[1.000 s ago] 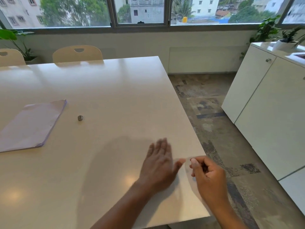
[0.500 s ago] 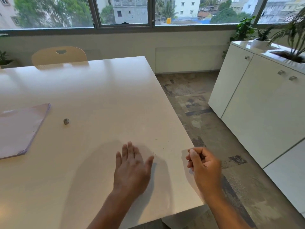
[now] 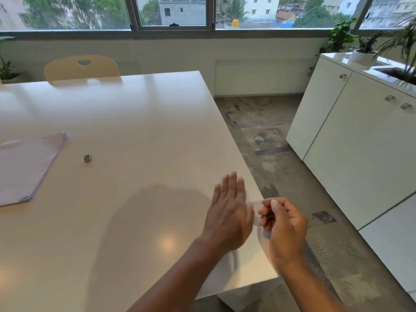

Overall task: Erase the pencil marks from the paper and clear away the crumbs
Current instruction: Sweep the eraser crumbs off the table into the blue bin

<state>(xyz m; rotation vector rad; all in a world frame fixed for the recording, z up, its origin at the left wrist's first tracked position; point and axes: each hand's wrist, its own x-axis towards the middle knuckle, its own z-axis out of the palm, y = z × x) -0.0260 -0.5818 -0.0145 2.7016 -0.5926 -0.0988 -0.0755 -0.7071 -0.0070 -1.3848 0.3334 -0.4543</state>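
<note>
Left hand (image 3: 229, 212) fingers are held straight at the surface (image 3: 135, 122) edge; right hand (image 3: 283, 224) fingers are curled, nothing seen held. Crumbs (image 3: 210, 186) could be scattered past it onto the floor (image 3: 270, 136). Paper (image 3: 27, 167) is set well aside.

Left hand (image 3: 229, 215) flat — right hand (image 3: 284, 224) curled

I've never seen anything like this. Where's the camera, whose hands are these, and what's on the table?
No machine here: a person wears one wide camera on the head, looking down at their own hands. The left hand is open, fingers straight, by the right edge of the table. The right hand is curled just past that edge; whether it holds anything is hidden. On the table lie a stack of paper and a small grey thing.
</note>
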